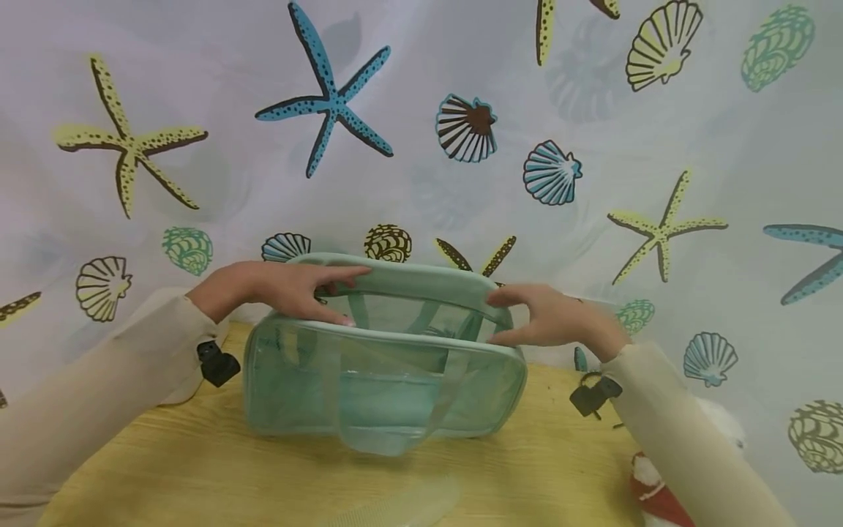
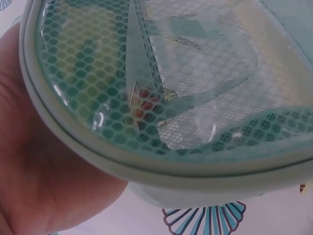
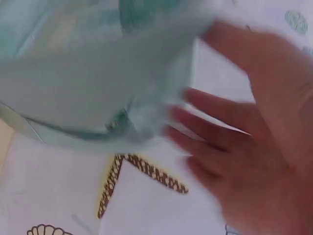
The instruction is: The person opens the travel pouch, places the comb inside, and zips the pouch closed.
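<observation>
A translucent mint-green toiletry bag (image 1: 395,395) with mesh walls stands on the wooden table, its top unzipped and gaping. One strap handle (image 1: 375,441) hangs down its front. My left hand (image 1: 293,287) lies across the left end of the mouth, thumb on the front rim and fingers extended to the back rim. In the left wrist view, fingertips (image 2: 144,104) show through the mesh. At the right end, my right hand (image 1: 543,315) touches the rim with its fingers spread and fairly straight; it is blurred in the right wrist view. I see no distinct contents in the bag.
A pale translucent comb (image 1: 402,505) lies at the table's front edge. Beside my right forearm is a red and white item (image 1: 658,501), partly hidden. Behind the table hangs a white curtain (image 1: 421,197) printed with starfish and shells.
</observation>
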### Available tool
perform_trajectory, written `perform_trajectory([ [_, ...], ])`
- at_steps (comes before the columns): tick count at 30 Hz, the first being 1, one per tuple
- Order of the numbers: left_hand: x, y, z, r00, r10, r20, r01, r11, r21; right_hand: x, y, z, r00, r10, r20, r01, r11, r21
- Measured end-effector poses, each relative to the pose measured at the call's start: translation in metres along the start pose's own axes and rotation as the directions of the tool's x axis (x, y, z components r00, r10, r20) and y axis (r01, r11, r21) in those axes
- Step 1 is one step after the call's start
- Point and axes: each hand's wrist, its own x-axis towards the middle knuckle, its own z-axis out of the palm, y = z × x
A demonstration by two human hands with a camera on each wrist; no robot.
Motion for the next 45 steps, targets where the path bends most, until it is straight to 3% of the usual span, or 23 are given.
perform_trajectory([
  [1, -0.001, -0.003, 0.000, 1.000, -0.007, -0.002, 0.007, 1.000, 0.005, -0.001, -0.004, 0.004, 0.992, -0.063, -0.108, 0.061, 0.998, -0.019],
  [2, -0.002, -0.006, 0.000, 1.000, -0.012, -0.004, 0.012, 1.000, 0.008, -0.001, -0.010, 0.008, 0.967, -0.138, -0.213, 0.132, 0.990, -0.044],
  [4, -0.006, -0.010, 0.000, 1.000, -0.021, -0.007, 0.021, 1.000, 0.010, -0.003, -0.025, 0.015, 0.884, -0.289, -0.368, 0.271, 0.957, -0.101],
  [5, -0.007, -0.011, -0.001, 1.000, -0.028, -0.010, 0.028, 0.999, 0.016, -0.006, -0.034, 0.018, 0.849, -0.348, -0.397, 0.333, 0.936, -0.109],
  [6, -0.009, -0.011, -0.002, 0.999, -0.032, -0.010, 0.032, 0.999, 0.018, -0.009, -0.043, 0.020, 0.827, -0.399, -0.397, 0.390, 0.915, -0.107],
  [8, -0.009, -0.008, -0.004, 1.000, -0.029, -0.007, 0.029, 0.999, 0.025, -0.019, -0.060, 0.025, 0.810, -0.481, -0.335, 0.486, 0.871, -0.077],
  [9, -0.008, -0.004, -0.005, 1.000, -0.029, -0.005, 0.029, 0.999, 0.023, -0.024, -0.067, 0.028, 0.818, -0.503, -0.279, 0.511, 0.858, -0.049],
  [11, -0.005, 0.001, -0.006, 1.000, -0.025, -0.003, 0.025, 0.999, 0.027, -0.034, -0.076, 0.039, 0.854, -0.507, -0.121, 0.512, 0.859, 0.015],
  [12, -0.003, 0.002, -0.005, 1.000, -0.020, -0.004, 0.020, 0.999, 0.026, -0.037, -0.078, 0.046, 0.871, -0.491, -0.025, 0.492, 0.870, 0.041],
  [14, 0.001, 0.002, -0.002, 1.000, -0.017, -0.009, 0.018, 1.000, 0.020, -0.042, -0.078, 0.064, 0.899, -0.393, 0.194, 0.387, 0.919, 0.070],
  [15, 0.002, 0.001, -0.001, 1.000, -0.020, -0.013, 0.020, 1.000, 0.018, -0.043, -0.076, 0.074, 0.900, -0.315, 0.300, 0.315, 0.948, 0.050],
  [16, 0.003, -0.001, 0.001, 1.000, -0.021, -0.017, 0.021, 1.000, 0.023, -0.043, -0.073, 0.086, 0.889, -0.247, 0.387, 0.259, 0.966, 0.021],
  [18, 0.004, -0.003, 0.003, 0.999, -0.027, -0.022, 0.027, 0.999, 0.028, -0.043, -0.065, 0.112, 0.869, -0.143, 0.474, 0.185, 0.982, -0.043],
  [19, 0.004, -0.003, 0.004, 0.999, -0.029, -0.022, 0.030, 0.999, 0.030, -0.042, -0.061, 0.125, 0.868, -0.102, 0.486, 0.156, 0.985, -0.073],
  [21, 0.004, -0.002, 0.005, 0.999, -0.033, -0.021, 0.034, 0.999, 0.034, -0.041, -0.051, 0.150, 0.888, -0.086, 0.452, 0.147, 0.984, -0.102],
  [23, 0.005, 0.001, 0.004, 0.999, -0.026, -0.021, 0.026, 0.999, 0.034, -0.041, -0.041, 0.172, 0.917, -0.103, 0.385, 0.158, 0.981, -0.116],
  [27, 0.009, 0.007, 0.006, 1.000, -0.017, -0.021, 0.017, 1.000, 0.026, -0.045, -0.023, 0.199, 0.944, -0.136, 0.300, 0.201, 0.959, -0.198],
  [32, 0.015, 0.008, 0.011, 1.000, -0.007, -0.007, 0.007, 1.000, 0.006, -0.052, -0.016, 0.207, 0.958, -0.163, 0.236, 0.227, 0.933, -0.280],
  [39, 0.018, 0.005, 0.008, 1.000, 0.005, -0.006, -0.005, 1.000, 0.019, -0.051, -0.014, 0.211, 0.965, -0.096, 0.245, 0.147, 0.969, -0.199],
  [45, 0.011, -0.001, 0.002, 1.000, -0.013, -0.014, 0.014, 0.999, 0.047, -0.043, -0.012, 0.215, 0.964, -0.075, 0.254, 0.105, 0.989, -0.105],
])
